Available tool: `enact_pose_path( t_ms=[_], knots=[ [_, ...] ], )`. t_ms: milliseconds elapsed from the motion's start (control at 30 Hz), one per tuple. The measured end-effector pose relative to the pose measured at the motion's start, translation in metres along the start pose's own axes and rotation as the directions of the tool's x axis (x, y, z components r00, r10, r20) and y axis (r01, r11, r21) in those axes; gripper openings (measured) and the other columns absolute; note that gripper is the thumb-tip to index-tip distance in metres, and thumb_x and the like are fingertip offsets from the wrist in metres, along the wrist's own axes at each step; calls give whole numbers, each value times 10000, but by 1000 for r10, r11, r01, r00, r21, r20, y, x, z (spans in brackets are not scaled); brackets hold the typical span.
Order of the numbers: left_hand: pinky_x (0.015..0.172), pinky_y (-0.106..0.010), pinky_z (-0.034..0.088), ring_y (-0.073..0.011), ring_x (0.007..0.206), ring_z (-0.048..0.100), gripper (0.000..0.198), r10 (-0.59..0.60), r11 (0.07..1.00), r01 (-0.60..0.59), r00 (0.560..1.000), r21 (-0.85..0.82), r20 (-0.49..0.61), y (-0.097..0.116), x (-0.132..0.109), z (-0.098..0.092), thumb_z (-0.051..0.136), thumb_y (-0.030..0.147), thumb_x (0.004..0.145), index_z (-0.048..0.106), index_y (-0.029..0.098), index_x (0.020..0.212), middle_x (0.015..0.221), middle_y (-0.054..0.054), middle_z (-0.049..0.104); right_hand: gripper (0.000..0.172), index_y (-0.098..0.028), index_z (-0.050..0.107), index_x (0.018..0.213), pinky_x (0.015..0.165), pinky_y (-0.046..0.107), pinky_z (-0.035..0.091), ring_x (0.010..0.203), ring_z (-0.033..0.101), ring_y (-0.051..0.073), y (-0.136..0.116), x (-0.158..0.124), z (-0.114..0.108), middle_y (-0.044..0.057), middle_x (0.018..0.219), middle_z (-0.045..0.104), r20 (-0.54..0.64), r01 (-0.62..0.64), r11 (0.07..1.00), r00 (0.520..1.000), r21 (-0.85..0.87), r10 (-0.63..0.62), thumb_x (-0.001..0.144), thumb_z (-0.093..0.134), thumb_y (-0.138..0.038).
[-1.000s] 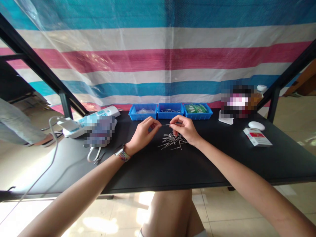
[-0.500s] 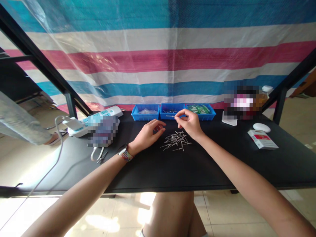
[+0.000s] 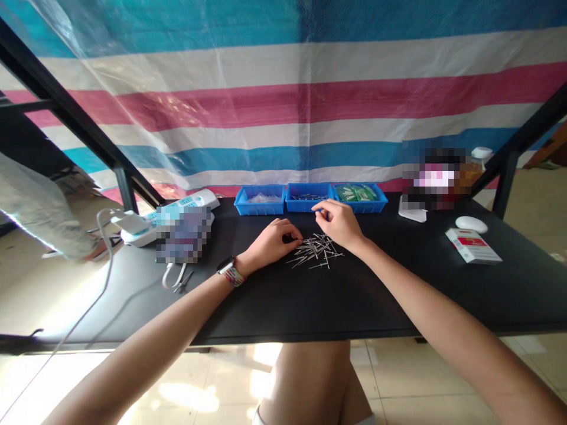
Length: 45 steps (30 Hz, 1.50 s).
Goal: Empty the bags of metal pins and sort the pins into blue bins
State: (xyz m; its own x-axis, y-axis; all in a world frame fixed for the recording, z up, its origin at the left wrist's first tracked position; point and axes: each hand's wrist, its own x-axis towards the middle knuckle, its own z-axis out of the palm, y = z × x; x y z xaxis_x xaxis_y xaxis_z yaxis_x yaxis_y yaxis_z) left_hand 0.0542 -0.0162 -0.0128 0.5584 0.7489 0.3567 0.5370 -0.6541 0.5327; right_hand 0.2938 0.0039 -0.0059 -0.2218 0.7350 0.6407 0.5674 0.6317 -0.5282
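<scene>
On the black table lies a loose pile of blind rivets (image 3: 315, 251), thin metal pins with small collars. My left hand (image 3: 272, 242) is at the pile's left edge, thumb and forefinger closed together; anything pinched there is too small to make out. Over the back right of the pile is my right hand (image 3: 340, 223), fingers bent, thumb and forefinger a little apart, with no rivet visible in it. Just beyond its fingertips stands the middle blue bin (image 3: 305, 206), which has rivets inside.
Beside the middle bin stand a left blue bin (image 3: 259, 208) with clear plastic pieces and a right one (image 3: 365, 206) with green packets. A power strip (image 3: 195, 203) and cable lie left. To the right are a cigarette pack (image 3: 473, 248) and a white oval case (image 3: 471, 224).
The rivet held in my right hand beside the middle bin is gone from its fingers, which have come slightly nearer. My left hand has moved right to the pile and its fingers have closed.
</scene>
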Motion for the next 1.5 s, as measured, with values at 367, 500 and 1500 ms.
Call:
enact_pose_path(
  t_ms=[367,500,1500],
  knots=[
    [866,-392,523,-227,860,644,41,-3,1000,3,1000,10,-3,-2,-2,-3,707,236,865,739,210,865,890,-41,738,179,-202,780,949,631,301,422,583,506,141,-11,-8,4,16,800,665,98,2,999,995,54,-8,910,619,-133],
    [855,-390,533,-226,860,650,131,-9,999,9,1000,-31,-23,-8,-2,-8,677,316,931,731,213,870,900,-47,747,174,-204,777,953,629,303,423,572,488,137,-14,-10,1,11,791,653,119,0,997,993,76,-9,915,620,-142],
    [800,-328,531,-199,867,662,257,-100,933,28,978,-359,-184,6,-4,-14,766,449,960,741,199,1018,932,-48,734,267,-238,625,970,533,265,500,606,621,133,-35,-16,5,-10,832,638,239,-363,691,932,625,273,878,742,-460]
  ],
)
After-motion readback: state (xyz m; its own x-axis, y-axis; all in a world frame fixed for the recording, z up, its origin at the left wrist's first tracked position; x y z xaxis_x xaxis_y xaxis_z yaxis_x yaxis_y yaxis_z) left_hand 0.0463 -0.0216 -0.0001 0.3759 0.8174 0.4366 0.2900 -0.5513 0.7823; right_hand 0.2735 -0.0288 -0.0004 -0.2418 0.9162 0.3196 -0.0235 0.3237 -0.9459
